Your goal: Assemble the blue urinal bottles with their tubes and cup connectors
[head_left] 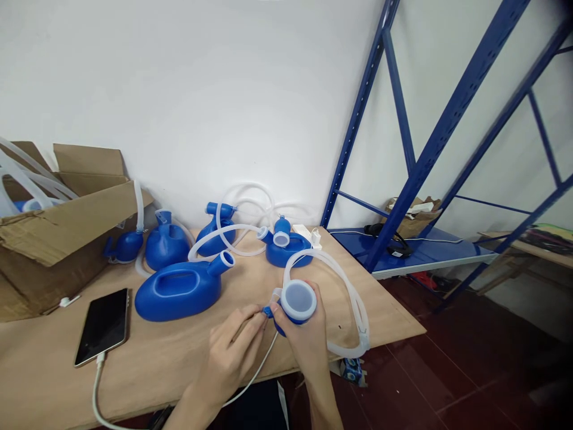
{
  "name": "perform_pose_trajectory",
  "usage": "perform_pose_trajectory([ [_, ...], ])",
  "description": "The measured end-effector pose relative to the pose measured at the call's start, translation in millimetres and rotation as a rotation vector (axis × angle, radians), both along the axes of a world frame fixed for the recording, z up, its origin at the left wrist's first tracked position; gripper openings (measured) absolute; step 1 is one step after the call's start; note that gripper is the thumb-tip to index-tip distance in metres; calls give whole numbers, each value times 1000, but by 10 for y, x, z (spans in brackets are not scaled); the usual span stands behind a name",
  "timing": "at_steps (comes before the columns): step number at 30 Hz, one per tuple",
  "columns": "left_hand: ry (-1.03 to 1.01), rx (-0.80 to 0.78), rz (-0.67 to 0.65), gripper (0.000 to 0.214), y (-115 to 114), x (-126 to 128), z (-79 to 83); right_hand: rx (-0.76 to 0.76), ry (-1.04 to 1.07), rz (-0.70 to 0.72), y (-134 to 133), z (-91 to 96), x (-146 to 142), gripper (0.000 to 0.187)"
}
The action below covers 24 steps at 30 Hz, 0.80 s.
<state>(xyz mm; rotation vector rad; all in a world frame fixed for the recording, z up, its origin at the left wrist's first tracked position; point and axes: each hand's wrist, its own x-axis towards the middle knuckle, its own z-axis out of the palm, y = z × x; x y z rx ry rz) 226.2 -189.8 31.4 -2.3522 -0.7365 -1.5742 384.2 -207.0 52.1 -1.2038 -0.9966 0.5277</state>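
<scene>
Blue container (295,306) in right hand (308,343); left hand (233,352) pinches spout (267,310).

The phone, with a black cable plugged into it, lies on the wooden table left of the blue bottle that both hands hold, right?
Nearly. The phone does lie on the wooden table left of the blue bottle held by the left hand and right hand, but its cable is white, not black; the head view shows this.
</scene>
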Motion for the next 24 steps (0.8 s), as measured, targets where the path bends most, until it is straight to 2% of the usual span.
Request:
perform_pose_trajectory([
  [4, -79, -110, 38, 25, 135, -49, -143, -57, 135, 195, 51, -204, -54, 71],
  [6, -164, -302, 21, 24, 224, -124, -229, -63, 216, 362, 91, -316, -80, 79],
  [9, -346, -695, 18, 36, 363, -309, -362, -83, 313, 633, 124, -496, -92, 94],
  [12, -463, -1003, 20, 50, 470, -516, -495, -96, 276, 776, 72, -682, -28, 95],
  [14, -491, -1115, 18, 56, 509, -608, -581, -86, 167, 710, -24, -766, 94, 83],
  [15, -509, -1155, 17, 58, 520, -630, -623, -80, 86, 619, -86, -784, 188, 72],
  [18, -568, -1242, 23, 62, 561, -587, -748, -48, -264, 209, -282, -754, 618, 35],
  [19, -569, -1258, 29, 62, 588, -542, -788, -25, -399, 84, -340, -739, 799, 29],
  [21, -548, -1264, 52, 60, 678, -419, -863, -36, -651, -91, -434, -759, 1171, 37],
  [24, -513, -1265, 96, 48, 907, -200, -938, -255, -968, -129, -543, -976, 1620, 55],
])
